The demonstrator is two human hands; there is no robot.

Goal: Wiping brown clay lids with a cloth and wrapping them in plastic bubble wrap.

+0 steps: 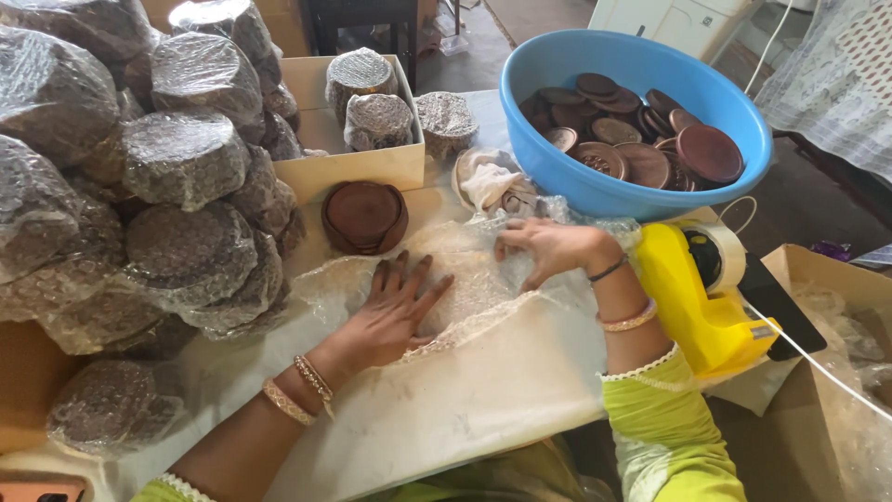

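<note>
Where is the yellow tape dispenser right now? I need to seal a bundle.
In the head view the yellow tape dispenser sits on the table's right side, just right of the right hand's wrist and below the blue basin of brown discs.

Blue basin (557, 177), yellow tape dispenser (692, 307)
</note>
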